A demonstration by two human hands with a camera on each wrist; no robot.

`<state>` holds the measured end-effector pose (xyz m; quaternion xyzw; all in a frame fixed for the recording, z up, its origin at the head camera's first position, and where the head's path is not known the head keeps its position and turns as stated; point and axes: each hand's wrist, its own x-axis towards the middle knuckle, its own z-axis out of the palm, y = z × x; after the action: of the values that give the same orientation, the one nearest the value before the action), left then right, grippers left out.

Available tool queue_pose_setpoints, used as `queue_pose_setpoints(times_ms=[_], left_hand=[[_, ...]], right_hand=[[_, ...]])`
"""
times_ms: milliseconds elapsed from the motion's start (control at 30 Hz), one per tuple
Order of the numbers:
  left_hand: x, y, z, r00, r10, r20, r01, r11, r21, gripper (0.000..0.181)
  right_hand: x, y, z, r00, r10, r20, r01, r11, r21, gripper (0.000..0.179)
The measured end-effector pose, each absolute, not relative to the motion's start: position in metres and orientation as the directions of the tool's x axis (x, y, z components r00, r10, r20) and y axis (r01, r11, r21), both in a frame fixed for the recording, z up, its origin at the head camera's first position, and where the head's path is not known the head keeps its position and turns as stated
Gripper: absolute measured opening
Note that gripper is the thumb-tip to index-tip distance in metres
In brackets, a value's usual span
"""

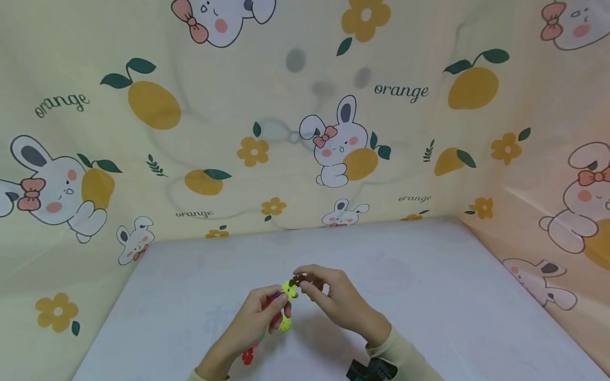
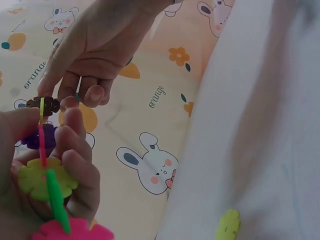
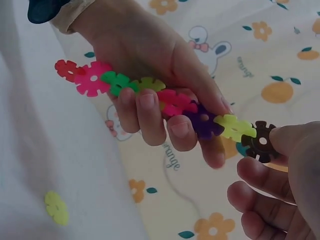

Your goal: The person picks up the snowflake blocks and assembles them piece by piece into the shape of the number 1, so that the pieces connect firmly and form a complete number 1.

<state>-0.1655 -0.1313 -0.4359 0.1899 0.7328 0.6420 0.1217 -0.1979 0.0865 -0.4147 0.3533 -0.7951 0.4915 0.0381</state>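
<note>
My left hand (image 1: 259,317) holds a chain of interlocked flower-shaped plastic discs (image 3: 174,102), its fingers curled around the middle. From one end the colours run red, pink, green, yellow-green, pink, purple and yellow. At the other end, a brown flower disc (image 3: 262,141) overlaps the yellow flower disc (image 3: 235,127) edge to edge. Thumb and fingers of my right hand (image 1: 340,299) pinch this brown disc. The red flower disc (image 1: 247,355) hangs at the chain's lower end, below the left hand in the head view.
One loose yellow flower disc (image 3: 56,207) lies on the white tabletop (image 1: 429,296), just below the hands. A cream cloth (image 1: 295,174) printed with rabbits and oranges rises behind the table and along both sides. A dark device (image 1: 371,369) sits at the right wrist.
</note>
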Motion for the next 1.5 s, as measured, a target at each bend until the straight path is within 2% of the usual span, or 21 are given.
queue_pose_setpoints(times_ms=[233, 533, 733, 900, 1000, 1100, 1300, 1400, 1500], left_hand=[[-0.165, -0.133, -0.432, -0.909, 0.416, 0.028, 0.065, 0.074, 0.995, 0.039], [-0.167, -0.135, -0.431, -0.910, 0.414, 0.031, 0.049, 0.032, 0.998, 0.040], [-0.165, -0.138, -0.426, -0.912, 0.410, 0.021, 0.010, -0.029, 1.000, 0.040], [-0.165, -0.141, -0.423, -0.925, 0.380, 0.010, -0.022, -0.079, 0.997, 0.034], [-0.165, -0.142, -0.423, -0.932, 0.361, 0.035, -0.005, -0.109, 0.994, 0.028], [-0.165, -0.143, -0.424, -0.937, 0.347, 0.050, 0.005, -0.129, 0.992, 0.023], [-0.165, -0.144, -0.422, -0.941, 0.335, 0.034, -0.010, -0.128, 0.992, 0.026], [-0.165, -0.145, -0.421, -0.945, 0.327, 0.010, -0.029, -0.115, 0.993, 0.031], [-0.165, -0.144, -0.421, -0.947, 0.320, -0.003, -0.039, -0.106, 0.994, 0.032]], right_hand=[[-0.200, 0.088, -0.416, -0.774, -0.501, 0.387, -0.571, 0.288, -0.769, 0.026], [-0.206, 0.090, -0.421, -0.782, -0.506, 0.363, -0.549, 0.286, -0.785, 0.027], [-0.213, 0.087, -0.435, -0.806, -0.535, 0.253, -0.471, 0.322, -0.821, 0.026], [-0.216, 0.077, -0.452, -0.799, -0.584, 0.143, -0.431, 0.390, -0.814, 0.025], [-0.215, 0.068, -0.463, -0.773, -0.627, 0.096, -0.447, 0.432, -0.783, 0.028], [-0.213, 0.058, -0.474, -0.720, -0.690, 0.078, -0.523, 0.465, -0.714, 0.031], [-0.207, 0.048, -0.486, -0.599, -0.799, 0.049, -0.714, 0.506, -0.483, 0.038], [-0.206, 0.048, -0.488, -0.584, -0.812, 0.015, -0.741, 0.525, -0.420, 0.034], [-0.207, 0.048, -0.490, -0.604, -0.796, 0.017, -0.740, 0.553, -0.384, 0.028]])
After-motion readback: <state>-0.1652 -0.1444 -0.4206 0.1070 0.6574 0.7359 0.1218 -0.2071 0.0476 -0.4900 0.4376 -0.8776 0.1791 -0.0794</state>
